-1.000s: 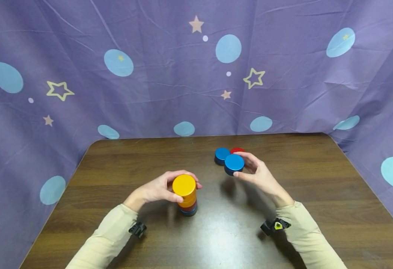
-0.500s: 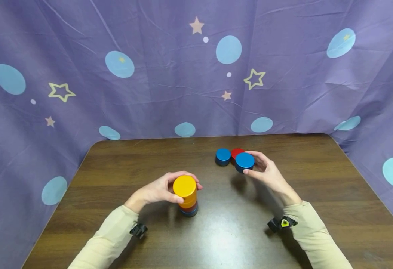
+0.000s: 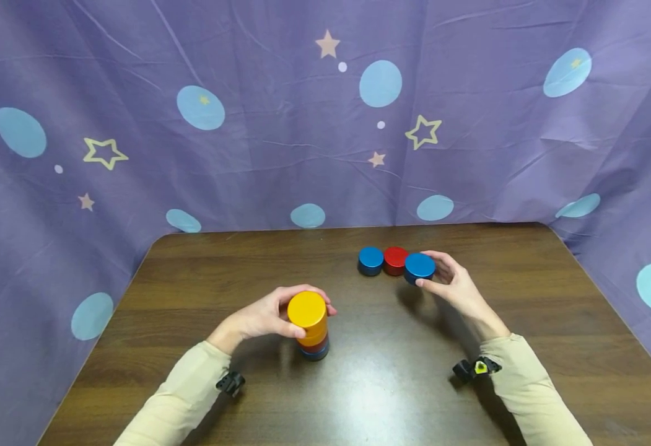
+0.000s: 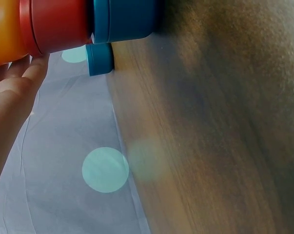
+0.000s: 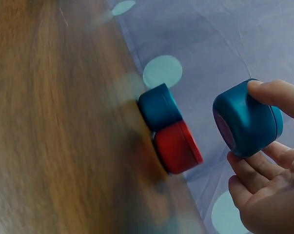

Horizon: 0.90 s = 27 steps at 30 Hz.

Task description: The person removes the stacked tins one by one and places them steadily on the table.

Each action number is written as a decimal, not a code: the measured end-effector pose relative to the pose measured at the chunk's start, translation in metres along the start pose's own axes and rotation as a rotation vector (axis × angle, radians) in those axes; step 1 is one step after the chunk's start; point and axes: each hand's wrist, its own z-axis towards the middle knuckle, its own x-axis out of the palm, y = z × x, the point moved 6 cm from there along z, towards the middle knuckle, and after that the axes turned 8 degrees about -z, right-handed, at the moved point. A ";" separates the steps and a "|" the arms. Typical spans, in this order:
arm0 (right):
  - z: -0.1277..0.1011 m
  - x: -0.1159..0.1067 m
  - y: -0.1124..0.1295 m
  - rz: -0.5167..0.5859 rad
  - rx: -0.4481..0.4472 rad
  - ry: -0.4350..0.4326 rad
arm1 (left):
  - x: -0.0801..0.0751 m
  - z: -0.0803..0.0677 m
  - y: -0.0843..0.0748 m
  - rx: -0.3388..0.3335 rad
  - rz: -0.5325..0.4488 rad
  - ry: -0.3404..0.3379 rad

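Blue puck (image 3: pixel 419 267) carried rightward, right hand (image 3: pixel 454 286)

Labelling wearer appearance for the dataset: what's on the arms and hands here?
Both arms wear long pale beige sleeves. A small black wrist camera mount sits at each cuff, the left one plain black, the right one bearing a yellow-green mark. The left hand and right hand are bare: no gloves.
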 end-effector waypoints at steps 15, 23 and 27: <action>0.015 -0.013 -0.017 -0.057 0.075 -0.029 | 0.001 0.000 0.000 -0.003 0.001 0.002; 0.025 -0.016 -0.038 -0.115 0.147 -0.014 | 0.000 0.000 0.000 0.009 0.015 0.003; 0.028 -0.014 -0.047 -0.143 0.162 0.007 | 0.000 0.000 0.000 0.006 0.010 -0.003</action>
